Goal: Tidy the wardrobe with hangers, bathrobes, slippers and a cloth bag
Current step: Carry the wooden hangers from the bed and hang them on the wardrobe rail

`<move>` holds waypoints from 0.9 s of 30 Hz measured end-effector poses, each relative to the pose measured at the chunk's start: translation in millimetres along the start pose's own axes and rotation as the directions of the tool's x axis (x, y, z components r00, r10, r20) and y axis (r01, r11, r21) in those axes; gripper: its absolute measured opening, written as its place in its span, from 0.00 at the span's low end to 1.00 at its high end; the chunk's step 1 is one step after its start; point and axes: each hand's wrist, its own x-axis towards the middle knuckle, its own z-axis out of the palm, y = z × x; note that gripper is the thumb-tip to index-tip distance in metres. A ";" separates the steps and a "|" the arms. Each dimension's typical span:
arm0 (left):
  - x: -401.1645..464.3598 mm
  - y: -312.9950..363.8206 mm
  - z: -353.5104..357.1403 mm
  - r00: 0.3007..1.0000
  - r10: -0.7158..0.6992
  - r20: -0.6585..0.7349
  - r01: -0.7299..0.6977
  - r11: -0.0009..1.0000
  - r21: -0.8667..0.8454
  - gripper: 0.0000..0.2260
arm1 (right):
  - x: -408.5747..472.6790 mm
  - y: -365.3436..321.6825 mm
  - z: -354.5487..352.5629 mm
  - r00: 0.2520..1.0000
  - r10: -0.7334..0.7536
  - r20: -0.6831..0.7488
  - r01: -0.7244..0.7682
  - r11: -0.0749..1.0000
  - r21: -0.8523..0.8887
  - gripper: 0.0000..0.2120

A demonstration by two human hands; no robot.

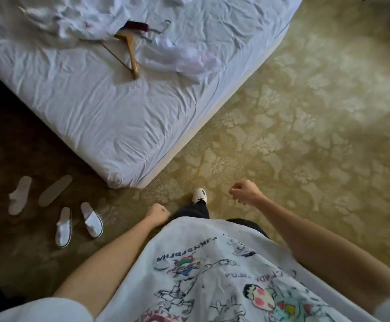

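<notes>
A person stood at the corner of a bed, looking down at a patterned carpet. Both arms hung forward at waist height. The left hand was curled into a loose fist and held nothing; the right hand was also curled, fingers tucked in, holding nothing. That both were free suggested the person was walking between items rather than carrying one.

Things waiting to be tidied lay in two places. On the bed, one wooden hanger lay flat, its top end partly under a heap of white cloth, probably a bathrobe, though its shape was unclear. Beside it were a dark red strip, a thin wire hanger, and a crumpled clear plastic wrapper. No cloth bag could be made out with certainty.

On the floor left of the person, near the bed corner, lay four white slippers: two upright, side by side, and two further off, turned sole-up and scattered, apparently just dropped there. The wardrobe was out of view.
</notes>
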 end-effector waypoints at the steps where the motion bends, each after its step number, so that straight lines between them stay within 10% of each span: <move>1: 9.7 31.3 -9.9 1.000 0.021 0.018 -0.020 0.999 -0.036 0.12 | 9.3 5.2 -20.4 1.000 0.028 -0.014 -0.028 1.000 -0.009 0.09; 14: 117.0 359.6 -94.3 0.967 0.235 0.102 -0.231 0.972 -0.052 0.08 | 125.2 58.5 -228.7 0.947 0.309 -0.084 -0.300 0.949 0.101 0.11; 27: 191.3 499.6 -196.5 0.993 0.047 -0.105 -0.068 0.976 -0.205 0.08 | 328.0 -143.6 -404.3 0.992 -0.105 0.071 0.111 0.990 -0.090 0.09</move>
